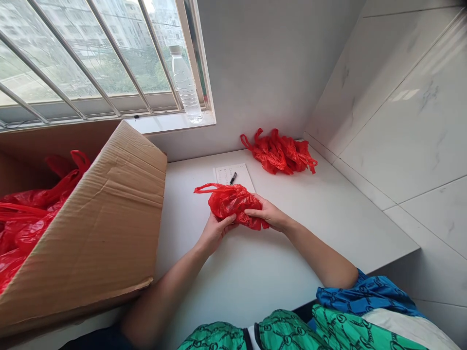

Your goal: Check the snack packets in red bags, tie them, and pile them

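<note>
A crumpled red plastic bag (pixel 235 201) is held between both hands above the white table. My left hand (pixel 217 231) grips its lower left side, thumb on top. My right hand (pixel 268 213) closes on its right side, thumb pressed over the film. One loop handle of the bag sticks out to the left. What the bag contains, if anything, is hidden. Just behind it lies a sheet of paper (pixel 249 177) with writing, partly covered by the bag, and a black pen (pixel 233 178) rests on that sheet.
A pile of red plastic bags (pixel 279 151) lies at the table's back right. On the left stands an open cardboard box (pixel 105 223) with more red bags (pixel 36 218) inside. A clear water bottle (pixel 187 87) stands on the sill by the barred window. White table (pixel 328 218) meets tiled wall at right.
</note>
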{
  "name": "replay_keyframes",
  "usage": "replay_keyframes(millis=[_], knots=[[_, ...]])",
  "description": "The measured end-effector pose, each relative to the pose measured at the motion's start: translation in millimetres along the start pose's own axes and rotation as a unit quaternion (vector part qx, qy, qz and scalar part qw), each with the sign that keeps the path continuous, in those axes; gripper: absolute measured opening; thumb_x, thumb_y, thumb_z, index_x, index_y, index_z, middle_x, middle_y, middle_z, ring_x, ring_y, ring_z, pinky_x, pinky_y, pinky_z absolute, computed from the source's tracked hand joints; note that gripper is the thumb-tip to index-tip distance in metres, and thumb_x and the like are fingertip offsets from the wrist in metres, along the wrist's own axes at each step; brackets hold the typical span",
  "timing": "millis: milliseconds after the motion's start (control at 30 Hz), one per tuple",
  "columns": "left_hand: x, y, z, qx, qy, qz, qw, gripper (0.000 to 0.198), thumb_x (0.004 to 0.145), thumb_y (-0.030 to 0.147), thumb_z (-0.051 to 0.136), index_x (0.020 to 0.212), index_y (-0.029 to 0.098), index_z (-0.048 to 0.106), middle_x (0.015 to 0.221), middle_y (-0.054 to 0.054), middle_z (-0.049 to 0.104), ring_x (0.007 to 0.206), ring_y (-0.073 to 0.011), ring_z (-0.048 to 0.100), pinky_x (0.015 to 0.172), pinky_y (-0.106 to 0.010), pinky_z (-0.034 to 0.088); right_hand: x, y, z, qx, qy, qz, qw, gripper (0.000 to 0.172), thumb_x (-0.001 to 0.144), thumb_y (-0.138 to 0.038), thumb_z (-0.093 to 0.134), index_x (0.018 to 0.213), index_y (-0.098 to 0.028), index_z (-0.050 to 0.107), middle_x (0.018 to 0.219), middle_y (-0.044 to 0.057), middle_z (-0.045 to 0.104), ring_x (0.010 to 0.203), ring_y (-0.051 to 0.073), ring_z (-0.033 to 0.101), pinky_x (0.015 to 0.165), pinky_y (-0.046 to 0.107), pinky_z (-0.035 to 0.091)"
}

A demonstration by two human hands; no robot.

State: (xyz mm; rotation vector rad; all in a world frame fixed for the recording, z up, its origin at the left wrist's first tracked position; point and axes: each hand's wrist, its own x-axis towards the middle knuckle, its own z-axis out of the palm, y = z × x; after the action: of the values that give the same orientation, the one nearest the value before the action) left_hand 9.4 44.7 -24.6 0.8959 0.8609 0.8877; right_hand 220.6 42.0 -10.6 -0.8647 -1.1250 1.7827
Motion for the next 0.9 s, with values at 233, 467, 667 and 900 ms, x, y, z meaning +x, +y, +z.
replay_keyframes(millis=[233, 467, 667, 900], knots=[[2.0, 1.1, -2.1, -0.041, 0.032, 0.018, 0.998, 0.064, 0.079, 0.024, 0.08, 0.134, 0.022, 0.047, 0.13, -0.013, 0.062, 0.108, -0.0242, 0.067, 0.086, -0.033, 0.06, -0.6, -0.6, -3.1, -0.076, 0.035, 0.022, 0.996, 0.053, 0.076, -0.047, 0.079, 0.121, -0.027, 0.061, 0.103, 0.004, 0.073, 0.089, 0.021, 0.07, 0.068, 0.029, 0.058], [0.2, 2.9, -0.6, -0.073, 0.017, 0.009, 0.997, 0.058, 0.078, 0.022, 0.08, 0.129, 0.02, 0.051, 0.124, -0.011, 0.066, 0.102, -0.021, 0.069, 0.084, -0.029, 0.06, 0.1, 0.3, -0.9, -0.081, 0.038, -0.013, 0.996, 0.059, 0.073, -0.049, 0.081, 0.123, -0.028, 0.058, 0.104, 0.003, 0.072, 0.086, 0.02, 0.069, 0.063, 0.028, 0.055], [1.2, 1.7, -2.4, -0.077, 0.011, 0.002, 0.997, 0.058, 0.078, 0.023, 0.08, 0.129, 0.02, 0.052, 0.123, -0.011, 0.067, 0.103, -0.0216, 0.069, 0.085, -0.03, 0.06, -1.2, -0.3, -0.8, -0.089, 0.036, -0.02, 0.995, 0.057, 0.074, -0.05, 0.08, 0.122, -0.027, 0.059, 0.108, 0.004, 0.072, 0.09, 0.02, 0.069, 0.07, 0.03, 0.056], [-0.1, 2.1, -2.2, -0.072, -0.002, 0.002, 0.997, 0.055, 0.081, 0.024, 0.077, 0.13, 0.02, 0.053, 0.129, -0.012, 0.064, 0.105, -0.0217, 0.068, 0.085, -0.03, 0.058, -1.5, -1.7, 0.8, -0.096, 0.027, -0.031, 0.995, 0.054, 0.078, -0.045, 0.078, 0.124, -0.027, 0.057, 0.113, 0.004, 0.07, 0.097, 0.021, 0.068, 0.075, 0.031, 0.058]])
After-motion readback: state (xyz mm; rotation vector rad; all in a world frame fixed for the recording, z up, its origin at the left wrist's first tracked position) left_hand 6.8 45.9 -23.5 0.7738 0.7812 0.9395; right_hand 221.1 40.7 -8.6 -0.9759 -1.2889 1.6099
